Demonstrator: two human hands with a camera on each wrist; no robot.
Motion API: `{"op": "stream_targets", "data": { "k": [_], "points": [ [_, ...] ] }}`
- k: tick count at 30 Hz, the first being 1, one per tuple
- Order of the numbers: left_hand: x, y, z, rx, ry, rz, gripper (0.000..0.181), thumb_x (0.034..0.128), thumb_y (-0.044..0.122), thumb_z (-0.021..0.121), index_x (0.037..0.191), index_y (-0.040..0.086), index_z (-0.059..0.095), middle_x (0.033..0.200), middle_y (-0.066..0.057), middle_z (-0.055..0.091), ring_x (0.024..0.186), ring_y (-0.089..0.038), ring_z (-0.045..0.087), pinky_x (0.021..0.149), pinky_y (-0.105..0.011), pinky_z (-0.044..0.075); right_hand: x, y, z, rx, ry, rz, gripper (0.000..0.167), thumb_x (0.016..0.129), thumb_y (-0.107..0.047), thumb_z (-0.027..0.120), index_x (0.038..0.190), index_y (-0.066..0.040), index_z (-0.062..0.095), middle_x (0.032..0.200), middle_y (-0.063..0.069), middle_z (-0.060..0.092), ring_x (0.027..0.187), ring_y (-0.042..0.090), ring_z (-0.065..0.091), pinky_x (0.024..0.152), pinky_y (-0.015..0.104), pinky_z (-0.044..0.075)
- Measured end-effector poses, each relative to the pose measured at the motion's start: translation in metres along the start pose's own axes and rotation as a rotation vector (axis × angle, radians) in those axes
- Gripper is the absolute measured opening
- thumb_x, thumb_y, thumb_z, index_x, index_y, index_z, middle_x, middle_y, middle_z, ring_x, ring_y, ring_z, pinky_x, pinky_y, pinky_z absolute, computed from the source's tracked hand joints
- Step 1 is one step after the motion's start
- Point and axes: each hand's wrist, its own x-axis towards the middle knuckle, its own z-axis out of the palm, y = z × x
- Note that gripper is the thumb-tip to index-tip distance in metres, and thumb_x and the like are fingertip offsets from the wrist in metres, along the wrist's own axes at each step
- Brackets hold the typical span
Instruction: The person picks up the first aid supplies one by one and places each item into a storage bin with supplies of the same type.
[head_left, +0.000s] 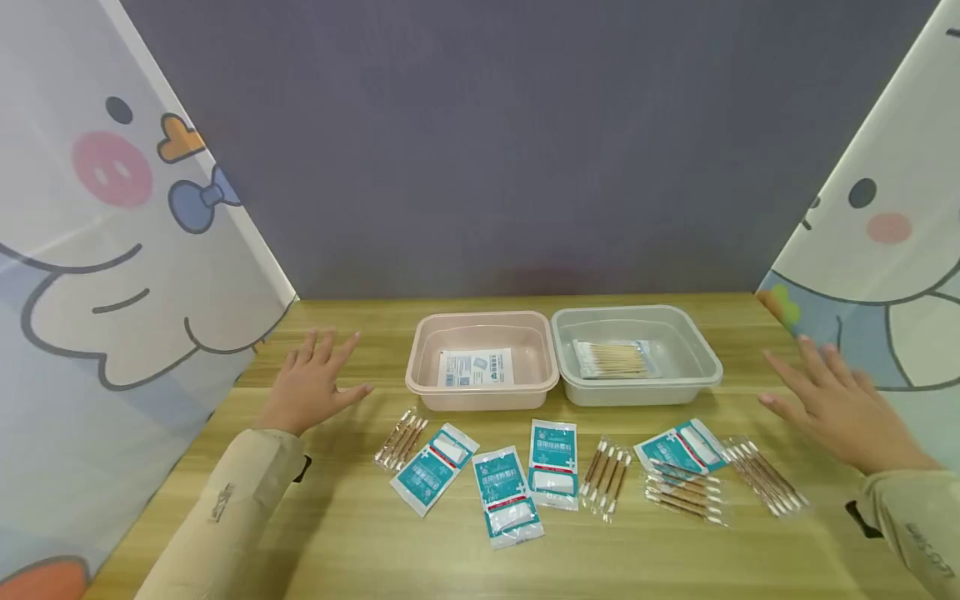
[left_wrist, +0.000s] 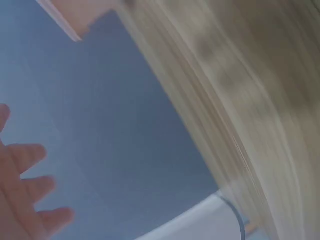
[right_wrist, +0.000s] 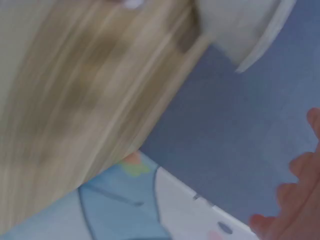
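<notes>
My left hand [head_left: 311, 385] is held with fingers spread left of a pink plastic basin [head_left: 482, 401], touching nothing. On the other side my right hand [head_left: 847, 408] is likewise spread, right of a pale grey-green basin [head_left: 642, 395]. A white printed packet [head_left: 476, 367] lies in the pink basin. In the grey-green one lies a bag of wooden-stick cotton swabs [head_left: 618, 360]. Before the basins are several teal dressing packets [head_left: 434, 469] and several clear packs of brown-stick swabs [head_left: 606, 479]. One swab pack [head_left: 684, 492] partly overlaps a teal packet [head_left: 682, 448].
The wood-grain table [head_left: 420, 558] ends at a dark grey back panel [head_left: 517, 167]. Cartoon-printed panels flank it on the left [head_left: 150, 275] and right [head_left: 847, 258]. The two basins stand side by side near the back edge.
</notes>
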Motion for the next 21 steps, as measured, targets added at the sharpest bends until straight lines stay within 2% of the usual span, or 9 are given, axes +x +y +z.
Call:
{"op": "stream_targets", "data": {
  "k": [3, 5, 6, 8, 10, 11, 14, 17, 21],
  "points": [
    [0.002, 0.009, -0.003, -0.15, -0.036, -0.002, 0.08, 0.0929, 0.054, 0.052, 0.153, 0.01, 0.022, 0.145, -0.031, 0.034, 0.126, -0.053, 0.037, 0.092, -0.066, 0.037, 0.006, -0.008, -0.005, 0.219, -0.06, 0.029, 0.064, 0.103, -0.03, 0.043, 0.154, -0.008, 0.011, 0.152, 0.035, 0.004, 0.132, 0.061, 0.009, 0.101, 0.073, 0.007],
    [0.003, 0.014, -0.004, -0.31, -0.071, -0.032, 0.078, 0.0953, 0.051, 0.051, 0.153, 0.008, 0.021, 0.138, -0.029, 0.044, 0.118, -0.049, 0.049, 0.088, -0.064, 0.042, 0.01, -0.013, -0.008, 0.338, -0.1, 0.037, 0.061, 0.103, -0.027, 0.043, 0.153, -0.004, 0.016, 0.149, 0.036, 0.013, 0.132, 0.059, 0.014, 0.109, 0.063, 0.004],
    [0.003, 0.016, -0.003, -0.402, -0.087, -0.045, 0.075, 0.0966, 0.048, 0.051, 0.153, 0.007, 0.021, 0.134, -0.029, 0.049, 0.113, -0.048, 0.054, 0.087, -0.062, 0.044, 0.011, -0.016, -0.009, 0.382, -0.123, 0.04, 0.061, 0.103, -0.026, 0.043, 0.152, -0.003, 0.017, 0.149, 0.036, 0.016, 0.131, 0.059, 0.017, 0.109, 0.061, 0.005],
    [0.005, 0.02, -0.001, -0.58, -0.122, -0.082, 0.071, 0.0988, 0.042, 0.05, 0.152, 0.003, 0.022, 0.126, -0.028, 0.056, 0.103, -0.044, 0.06, 0.084, -0.057, 0.048, 0.014, -0.021, -0.011, 0.431, -0.162, 0.038, 0.06, 0.104, -0.026, 0.043, 0.152, -0.001, 0.016, 0.147, 0.037, 0.022, 0.13, 0.059, 0.022, 0.109, 0.062, 0.008],
    [0.007, 0.022, 0.003, -0.73, -0.143, -0.122, 0.068, 0.0996, 0.037, 0.051, 0.15, 0.0, 0.025, 0.119, -0.028, 0.06, 0.099, -0.042, 0.062, 0.085, -0.054, 0.048, 0.015, -0.025, -0.013, 0.426, -0.181, 0.036, 0.06, 0.104, -0.026, 0.043, 0.152, -0.002, 0.017, 0.144, 0.036, 0.028, 0.124, 0.057, 0.035, 0.103, 0.065, 0.021],
    [0.009, 0.023, 0.004, -0.789, -0.154, -0.141, 0.066, 0.0996, 0.035, 0.052, 0.149, -0.002, 0.027, 0.118, -0.028, 0.061, 0.096, -0.041, 0.063, 0.083, -0.053, 0.05, 0.016, -0.028, -0.013, 0.42, -0.187, 0.033, 0.06, 0.103, -0.026, 0.043, 0.152, -0.002, 0.017, 0.143, 0.037, 0.03, 0.119, 0.057, 0.041, 0.096, 0.068, 0.027],
    [0.012, 0.025, 0.009, -0.902, -0.179, -0.203, 0.065, 0.0997, 0.033, 0.052, 0.148, -0.002, 0.027, 0.115, -0.026, 0.063, 0.089, -0.037, 0.064, 0.076, -0.045, 0.051, 0.016, -0.034, -0.013, 0.416, -0.197, 0.037, 0.059, 0.103, -0.026, 0.045, 0.152, -0.003, 0.021, 0.138, 0.036, 0.038, 0.106, 0.053, 0.054, 0.082, 0.068, 0.038],
    [0.015, 0.028, 0.012, -1.01, -0.214, -0.277, 0.063, 0.1004, 0.032, 0.049, 0.149, -0.002, 0.026, 0.114, -0.024, 0.064, 0.085, -0.032, 0.066, 0.07, -0.038, 0.049, 0.017, -0.039, -0.011, 0.456, -0.223, 0.032, 0.055, 0.103, -0.025, 0.044, 0.15, -0.001, 0.025, 0.134, 0.037, 0.042, 0.105, 0.054, 0.054, 0.081, 0.068, 0.039],
    [0.021, 0.035, 0.019, -1.093, -0.281, -0.342, 0.061, 0.1017, 0.029, 0.045, 0.149, -0.003, 0.024, 0.116, -0.025, 0.063, 0.081, -0.028, 0.068, 0.066, -0.032, 0.048, 0.018, -0.046, -0.007, 0.525, -0.26, -0.018, 0.051, 0.104, -0.021, 0.041, 0.147, 0.004, 0.029, 0.13, 0.037, 0.047, 0.108, 0.054, 0.053, 0.082, 0.067, 0.041]
  ]
}}
